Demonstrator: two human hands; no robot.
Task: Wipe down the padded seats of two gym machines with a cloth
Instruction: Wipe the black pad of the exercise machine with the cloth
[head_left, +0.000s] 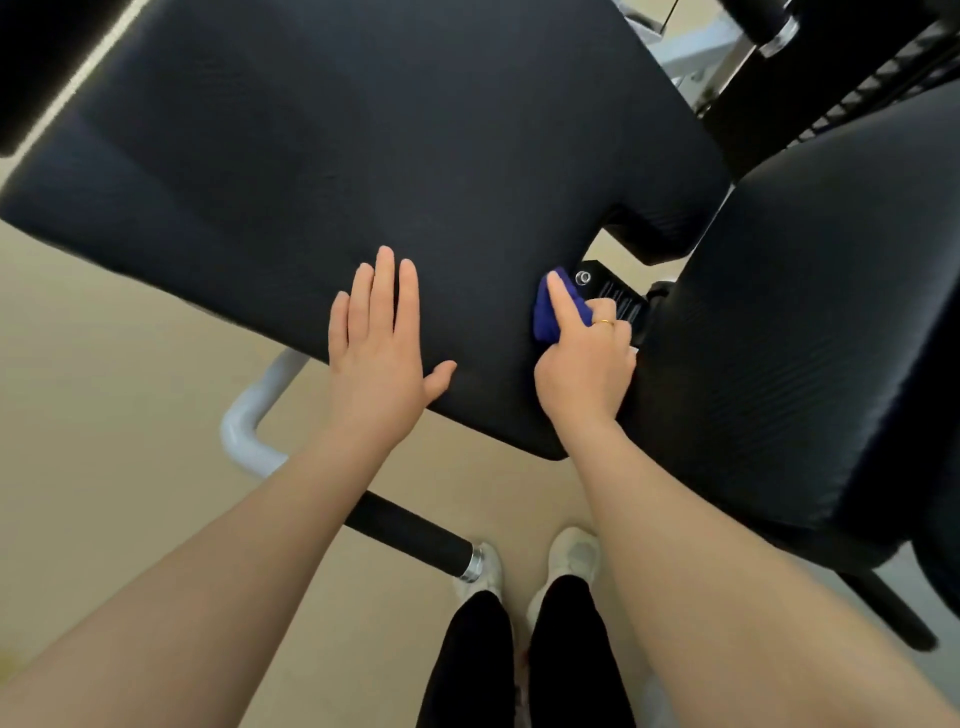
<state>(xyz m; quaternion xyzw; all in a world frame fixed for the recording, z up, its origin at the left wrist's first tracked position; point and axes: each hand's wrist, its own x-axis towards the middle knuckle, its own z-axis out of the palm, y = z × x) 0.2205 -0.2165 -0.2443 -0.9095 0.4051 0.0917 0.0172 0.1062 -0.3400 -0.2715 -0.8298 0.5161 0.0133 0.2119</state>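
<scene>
- Legs in black trousers (524, 660) stand at the bottom edge, cut off by the frame, with two pale trainers (574, 553) on the beige floor (104, 415); the left trainer is partly hidden behind the chrome end cap of a black foam-covered handle bar (410, 530).
- That bar joins a bent white steel tube (247, 421), which passes under the pad and out of sight.
- The left hand (376, 358) lies flat on the near edge of the large black padded seat (363, 156), fingers straight and close together, thumb spread to the side, holding nothing.
- The right hand (584, 364) grips a bunched dark-blue cloth (553, 312) at the seat's right edge, beside a notch in the pad; the index finger lies straight along the cloth, the others curl round it, one with a gold ring.
- Most of the cloth is hidden in the hand.
- The seat's long axis runs from lower right to upper left, and its far corners are cut off.
- A second black padded seat (810, 312) stands just right of the hand, cut off at the frame's right.
- Between the pads, a black bracket with a bolt (584, 277) bears a label too blurred to read.
</scene>
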